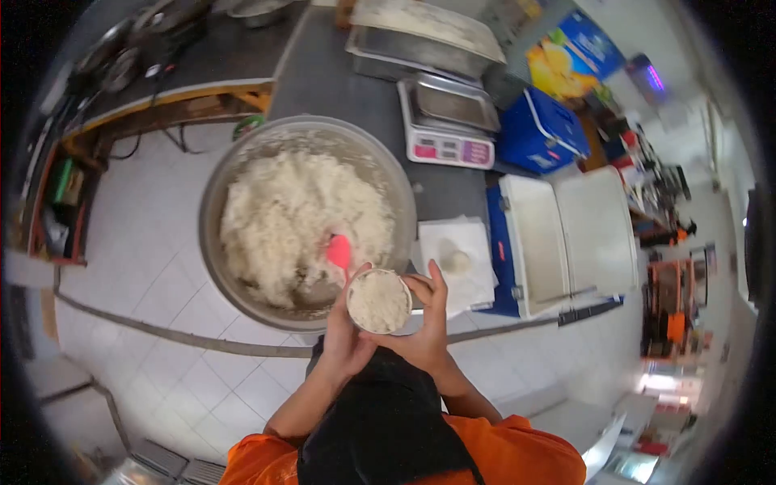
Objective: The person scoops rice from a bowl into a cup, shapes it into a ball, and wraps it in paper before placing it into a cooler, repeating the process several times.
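A small round bowl point(380, 301) full of white rice is between my two hands, in front of my apron and at the near edge of a large metal pot point(212, 234). My left hand point(346, 343) wraps round the bowl's left side. On the other side my right hand point(425, 330) grips it, thumb along the near rim and fingers at the right. A big heap of cooked rice point(303, 214) fills much of the pot. Stuck in that heap is a pink-red rice paddle point(339, 252), its handle reaching toward the bowl.
White paper sheets point(477, 279) lie right of the pot with a pale round lump point(457, 261) on them. Beyond stand a digital scale point(450, 151) bearing metal trays, an open cooler box point(533, 234), a blue cooler point(543, 133) and a deep metal pan point(424, 40).
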The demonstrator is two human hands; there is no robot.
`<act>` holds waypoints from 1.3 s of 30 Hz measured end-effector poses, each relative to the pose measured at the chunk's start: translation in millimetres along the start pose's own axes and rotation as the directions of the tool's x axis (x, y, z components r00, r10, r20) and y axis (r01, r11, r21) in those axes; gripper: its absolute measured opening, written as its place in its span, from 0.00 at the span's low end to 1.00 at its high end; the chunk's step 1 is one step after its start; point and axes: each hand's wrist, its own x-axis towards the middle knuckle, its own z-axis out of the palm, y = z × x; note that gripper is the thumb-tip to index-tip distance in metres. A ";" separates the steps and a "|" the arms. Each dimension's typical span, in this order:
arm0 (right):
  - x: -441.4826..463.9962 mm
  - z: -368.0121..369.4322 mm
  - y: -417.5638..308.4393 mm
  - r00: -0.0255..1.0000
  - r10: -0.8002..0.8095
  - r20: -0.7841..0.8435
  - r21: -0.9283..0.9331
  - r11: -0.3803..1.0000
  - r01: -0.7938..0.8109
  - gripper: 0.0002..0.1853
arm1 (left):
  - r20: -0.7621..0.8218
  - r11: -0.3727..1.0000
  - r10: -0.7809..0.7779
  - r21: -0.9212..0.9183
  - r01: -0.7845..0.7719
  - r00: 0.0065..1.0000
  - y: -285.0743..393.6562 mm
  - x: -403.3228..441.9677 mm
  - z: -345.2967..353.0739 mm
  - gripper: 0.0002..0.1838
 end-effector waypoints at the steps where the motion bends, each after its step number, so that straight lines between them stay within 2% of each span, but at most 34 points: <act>1: -9.7 -13.4 12.7 0.998 0.035 -0.050 0.036 0.999 -0.034 0.71 | -0.015 0.997 -0.052 0.057 0.052 0.999 -13.6 4.7 1.6 0.25; 2: -18.8 -23.7 27.5 0.993 0.067 -0.093 0.077 0.995 -0.059 0.69 | -0.010 0.995 -0.074 0.064 0.074 0.997 -22.8 4.6 2.8 0.25; 4: -35.9 -33.0 69.3 0.979 0.137 -0.151 0.119 0.986 -0.120 0.69 | -0.038 0.930 -0.348 0.113 0.350 0.937 -42.1 -2.2 1.6 0.26; 5: -41.8 -35.3 95.4 0.969 0.186 -0.165 0.122 0.978 -0.167 0.68 | -0.097 0.871 -0.464 0.132 0.473 0.881 -57.1 -1.3 -25.5 0.24; 6: -46.3 -36.2 123.5 0.955 0.235 -0.179 0.129 0.968 -0.214 0.67 | -0.102 0.868 -0.466 0.141 0.477 0.879 -67.5 -2.9 -37.2 0.24; 7: -47.4 -31.3 154.5 0.952 0.241 -0.187 0.138 0.966 -0.217 0.67 | -0.235 0.830 -0.505 0.132 0.542 0.830 -76.8 -4.6 -45.2 0.23; 8: -45.3 -19.9 187.5 0.977 0.148 -0.152 -0.157 0.973 -0.172 0.67 | -0.365 0.790 -0.532 0.111 0.603 0.764 -83.4 -3.3 -51.1 0.23; 9: -41.7 -7.0 218.3 0.994 0.069 -0.084 -0.436 0.895 -0.099 0.67 | -0.374 0.788 -0.531 0.113 0.606 0.760 -87.0 0.1 -57.0 0.23; 11: -29.0 25.5 268.5 0.982 0.160 -0.105 -0.193 0.965 -0.178 0.67 | -0.327 0.814 -0.488 0.164 0.557 0.809 -96.5 5.9 -69.6 0.21; 12: -20.8 35.5 272.4 0.982 0.167 -0.091 -0.180 0.967 -0.181 0.67 | -0.342 0.818 -0.482 0.155 0.554 0.807 -103.2 10.7 -76.0 0.21; 15: 4.0 24.9 277.8 0.987 0.155 -0.028 -0.047 0.987 -0.156 0.65 | -0.456 0.865 -0.272 0.270 0.423 0.847 -127.1 38.2 -87.6 0.21; 17: 1.0 -8.4 263.9 1.000 0.008 -0.022 -0.110 0.994 -0.010 0.56 | -0.486 0.860 -0.209 0.322 0.396 0.849 -153.0 57.4 -94.6 0.21; 18: -5.9 -32.5 268.7 1.000 0.016 -0.006 -0.108 0.994 -0.017 0.56 | -0.496 0.849 -0.148 0.381 0.367 0.856 -168.9 68.8 -99.7 0.21; 20: -20.1 -99.4 288.6 0.992 -0.034 0.123 -0.008 0.999 0.035 0.39 | -0.480 0.847 -0.121 0.406 0.343 0.869 -201.8 90.8 -104.2 0.20; 21: -23.0 -133.9 299.2 0.967 0.165 0.193 0.039 0.984 -0.175 0.31 | -0.419 0.735 0.002 0.616 0.283 0.908 -218.3 103.7 -96.2 0.18; 22: -24.2 -168.1 309.1 0.897 0.351 0.269 0.069 0.922 -0.381 0.24 | -0.332 0.573 0.107 0.791 0.215 0.937 -232.8 115.5 -89.7 0.17; 23: -18.0 -200.4 316.7 0.862 0.392 0.323 -0.111 0.920 -0.377 0.20 | -0.346 0.578 0.113 0.786 0.221 0.932 -246.0 127.2 -85.2 0.17; 24: -7.5 -224.1 325.4 0.823 0.436 0.364 -0.286 0.893 -0.347 0.17 | -0.139 0.276 0.227 0.958 0.073 0.964 -257.9 139.8 -81.4 0.15; 25: -1.4 -234.0 341.2 0.818 0.436 0.374 -0.283 0.894 -0.347 0.17 | 0.095 -0.070 0.258 0.994 -0.079 0.962 -266.1 151.0 -81.2 0.13; 26: 4.9 -239.2 363.3 0.810 0.288 0.512 -0.381 0.920 -0.086 0.15 | 0.088 -0.068 0.264 0.995 -0.073 0.961 -271.0 162.5 -83.3 0.13; 27: 10.7 -240.8 384.6 0.742 0.152 0.653 -0.425 0.884 0.193 0.13 | 0.279 -0.282 0.248 0.937 -0.206 0.928 -276.2 174.3 -86.8 0.13; 28: 14.1 -236.1 404.3 0.731 0.149 0.666 -0.419 0.885 0.201 0.13 | 0.450 -0.480 0.193 0.818 -0.316 0.872 -282.6 184.0 -93.4 0.13; 29: 16.4 -225.9 422.0 0.734 0.106 0.670 -0.390 0.893 0.227 0.14 | 0.480 -0.543 0.155 0.771 -0.331 0.864 -287.4 194.2 -108.0 0.15; 30: 22.1 -218.9 426.7 0.739 0.056 0.672 -0.357 0.898 0.256 0.16 | 0.473 -0.548 0.171 0.775 -0.315 0.865 -289.4 200.7 -112.2 0.15; 31: 25.3 -221.7 431.0 0.685 -0.183 0.705 -0.255 0.835 0.487 0.15 | 0.482 -0.592 0.118 0.736 -0.329 0.868 -289.7 205.2 -116.6 0.17; 32: 26.4 -219.0 434.3 0.676 -0.194 0.711 -0.241 0.836 0.494 0.15 | 0.487 -0.631 0.059 0.694 -0.346 0.871 -291.1 205.6 -121.6 0.20; 34: 32.8 -217.9 437.7 0.628 0.111 0.771 -0.278 0.945 0.174 0.07 | 0.451 -0.602 0.134 0.744 -0.289 0.882 -289.2 194.4 -89.0 0.24; 35: 34.4 -220.3 437.1 0.623 0.108 0.775 -0.274 0.945 0.177 0.07 | 0.414 -0.562 0.196 0.791 -0.244 0.889 -289.8 187.9 -71.1 0.28; 37: 38.3 -226.4 435.1 0.555 -0.030 0.832 -0.214 0.904 0.371 0.05 | 0.414 -0.593 0.196 0.772 -0.229 0.889 -292.2 183.0 -52.8 0.31; 39: 42.7 -227.7 434.4 0.573 -0.040 0.819 -0.198 0.917 0.347 0.05 | 0.417 -0.622 0.193 0.752 -0.218 0.888 -294.9 185.5 -49.4 0.35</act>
